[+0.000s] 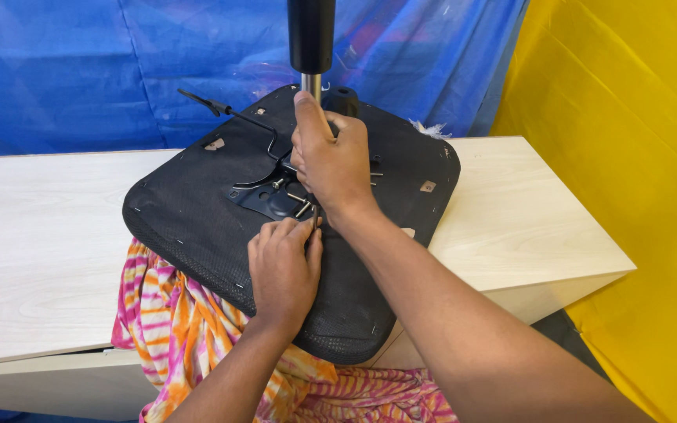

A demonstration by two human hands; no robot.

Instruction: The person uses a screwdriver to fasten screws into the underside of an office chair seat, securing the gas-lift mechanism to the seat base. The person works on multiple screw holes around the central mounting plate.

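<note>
A pale wooden table (pixel 48 258) runs from the left edge of the frame, backed by a blue sheet (pixel 80 70). An upturned black chair seat (pixel 190 211) lies on the table, its near corner jutting over the edge above a pink and orange patterned cloth (pixel 174 329). On the seat's far left a thin black lever (pixel 205 102) sticks out. At the middle of the seat a black metal plate (pixel 264 197) carries loose-standing bolts (pixel 301 205). The left hand (pixel 282 270) rests on the seat just below the plate, fingers curled narrow and pinching a small dark tool (pixel 313 223) by the bolts. The right hand (pixel 329 160) lies over the plate, fingers closed around the base of the upright post (pixel 311 47), black above and silver where it meets the thumb. A yellow sheet (pixel 628 157) hangs on the right.
</note>
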